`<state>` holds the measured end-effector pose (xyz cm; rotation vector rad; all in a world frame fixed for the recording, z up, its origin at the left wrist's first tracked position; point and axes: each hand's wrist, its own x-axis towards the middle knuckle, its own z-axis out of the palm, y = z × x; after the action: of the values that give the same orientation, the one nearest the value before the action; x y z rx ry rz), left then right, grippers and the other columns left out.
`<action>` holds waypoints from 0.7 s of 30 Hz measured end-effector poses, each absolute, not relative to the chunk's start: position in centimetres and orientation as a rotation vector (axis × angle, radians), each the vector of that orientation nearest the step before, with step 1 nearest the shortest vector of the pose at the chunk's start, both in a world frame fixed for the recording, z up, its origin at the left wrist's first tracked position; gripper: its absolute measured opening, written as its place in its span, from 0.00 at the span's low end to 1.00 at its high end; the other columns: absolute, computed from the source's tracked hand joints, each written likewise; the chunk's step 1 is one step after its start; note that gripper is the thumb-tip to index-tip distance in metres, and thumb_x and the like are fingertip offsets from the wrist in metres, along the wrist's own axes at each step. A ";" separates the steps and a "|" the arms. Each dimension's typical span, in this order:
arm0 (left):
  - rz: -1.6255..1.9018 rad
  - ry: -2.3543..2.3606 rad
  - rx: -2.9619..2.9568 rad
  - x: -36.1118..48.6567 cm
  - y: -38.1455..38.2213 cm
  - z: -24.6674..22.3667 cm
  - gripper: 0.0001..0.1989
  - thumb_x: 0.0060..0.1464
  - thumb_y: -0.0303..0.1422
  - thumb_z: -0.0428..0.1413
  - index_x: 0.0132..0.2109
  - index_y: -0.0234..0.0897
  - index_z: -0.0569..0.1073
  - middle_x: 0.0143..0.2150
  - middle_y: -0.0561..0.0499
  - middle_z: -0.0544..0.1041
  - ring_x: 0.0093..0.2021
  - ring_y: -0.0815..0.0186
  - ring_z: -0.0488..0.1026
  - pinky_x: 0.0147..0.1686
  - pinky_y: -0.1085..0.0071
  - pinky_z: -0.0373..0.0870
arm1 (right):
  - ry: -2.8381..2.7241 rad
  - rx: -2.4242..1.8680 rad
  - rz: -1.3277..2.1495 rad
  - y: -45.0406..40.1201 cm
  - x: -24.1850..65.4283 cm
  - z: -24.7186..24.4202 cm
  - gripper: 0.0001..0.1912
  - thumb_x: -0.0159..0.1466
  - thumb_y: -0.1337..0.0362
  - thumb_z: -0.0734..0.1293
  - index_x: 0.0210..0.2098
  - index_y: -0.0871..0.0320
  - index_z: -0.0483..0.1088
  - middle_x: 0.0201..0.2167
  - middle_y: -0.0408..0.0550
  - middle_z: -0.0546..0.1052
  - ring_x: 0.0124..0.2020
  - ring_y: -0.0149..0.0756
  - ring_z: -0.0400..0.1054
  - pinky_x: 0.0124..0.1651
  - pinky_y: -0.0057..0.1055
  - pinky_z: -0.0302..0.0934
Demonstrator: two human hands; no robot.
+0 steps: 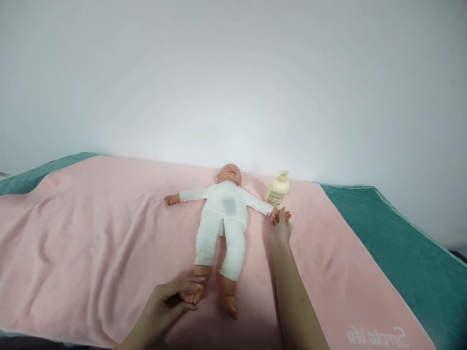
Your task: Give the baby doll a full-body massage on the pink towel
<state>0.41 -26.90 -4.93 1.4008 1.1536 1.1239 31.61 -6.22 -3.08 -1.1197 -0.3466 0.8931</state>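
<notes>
Here, both hands' fingers grip the doll (221, 221) (pink towel (91, 228), white wall (233, 73)).

one baby doll (222, 219) in a white suit; one cream pump bottle (277, 189); one pink towel (91, 233); one green sheet (408, 257) beneath it; two bare hands, a left hand (171, 304) and a right hand (282, 224).

Bright, even, soft light; faint shadows; wide-angle bending at edges.
</notes>
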 end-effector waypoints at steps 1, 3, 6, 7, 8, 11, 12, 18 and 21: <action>1.109 1.164 1.421 0.3 -27.1 -5.2 0.11 0.46 0.32 0.66 0.40 0.43 0.82 0.46 0.47 0.81 0.47 0.54 0.78 0.47 0.64 0.76 | -0.344 -1.119 0.898 -6.3 31.6 -3.0 0.14 0.61 0.53 0.67 0.33 0.58 0.66 0.25 0.41 0.72 0.24 0.26 0.67 0.27 0.21 0.66; 1.085 1.170 1.467 0.2 -27.3 -5.4 0.11 0.47 0.33 0.65 0.41 0.44 0.82 0.46 0.47 0.81 0.47 0.55 0.78 0.47 0.64 0.76 | -0.347 -1.118 0.897 -6.3 31.5 -2.9 0.13 0.62 0.54 0.67 0.33 0.57 0.65 0.25 0.41 0.72 0.24 0.26 0.67 0.27 0.21 0.66; 1.106 1.182 1.536 -0.1 -27.4 -5.2 0.10 0.49 0.34 0.64 0.42 0.44 0.81 0.47 0.47 0.80 0.48 0.55 0.78 0.47 0.65 0.76 | -0.363 -1.125 0.885 -6.4 31.3 -2.7 0.12 0.61 0.55 0.67 0.34 0.57 0.65 0.26 0.41 0.72 0.24 0.27 0.67 0.27 0.22 0.66; 1.126 1.189 1.565 -0.2 -27.3 -5.0 0.10 0.50 0.34 0.63 0.42 0.44 0.81 0.48 0.47 0.80 0.48 0.55 0.78 0.47 0.65 0.76 | -0.373 -1.131 0.879 -6.5 31.3 -2.6 0.12 0.61 0.55 0.68 0.34 0.58 0.65 0.27 0.42 0.73 0.24 0.27 0.67 0.27 0.22 0.65; 1.149 1.195 1.596 -0.3 -27.2 -4.7 0.09 0.51 0.34 0.62 0.42 0.44 0.81 0.48 0.47 0.80 0.48 0.55 0.78 0.46 0.66 0.76 | -0.385 -1.138 0.868 -6.6 31.3 -2.5 0.13 0.60 0.55 0.68 0.35 0.58 0.65 0.27 0.42 0.73 0.25 0.27 0.67 0.27 0.23 0.65; 1.214 1.194 1.685 -0.5 -26.8 -3.8 0.11 0.52 0.33 0.61 0.43 0.45 0.81 0.47 0.48 0.80 0.48 0.56 0.77 0.47 0.67 0.75 | -0.435 -1.156 0.812 -7.2 30.7 -2.0 0.17 0.59 0.53 0.68 0.38 0.59 0.65 0.30 0.43 0.73 0.26 0.28 0.68 0.28 0.24 0.64; 1.241 1.195 1.696 -0.5 -26.7 -3.6 0.11 0.52 0.32 0.61 0.44 0.45 0.80 0.47 0.48 0.80 0.49 0.57 0.77 0.48 0.67 0.75 | -0.477 -1.160 0.773 -7.4 30.4 -1.7 0.19 0.59 0.51 0.68 0.40 0.60 0.66 0.32 0.44 0.74 0.28 0.29 0.68 0.29 0.24 0.65; 1.471 1.242 1.480 1.2 -24.2 -2.1 0.12 0.52 0.33 0.61 0.45 0.41 0.79 0.49 0.47 0.79 0.46 0.57 0.78 0.40 0.69 0.79 | -0.978 -1.029 0.520 -8.9 26.5 -0.4 0.21 0.62 0.53 0.65 0.51 0.59 0.65 0.49 0.55 0.71 0.43 0.38 0.70 0.39 0.32 0.67; 1.501 1.187 1.367 2.6 -21.9 -0.8 0.13 0.52 0.35 0.61 0.46 0.38 0.78 0.49 0.44 0.79 0.35 0.61 0.79 0.32 0.69 0.78 | -1.281 -1.031 0.387 -9.2 25.2 -0.4 0.18 0.63 0.59 0.64 0.51 0.57 0.68 0.49 0.53 0.70 0.47 0.38 0.69 0.42 0.33 0.67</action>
<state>2.58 -21.92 -0.75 1.3666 1.1873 1.5011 25.15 -9.25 -0.36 -1.0308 -1.2813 0.3866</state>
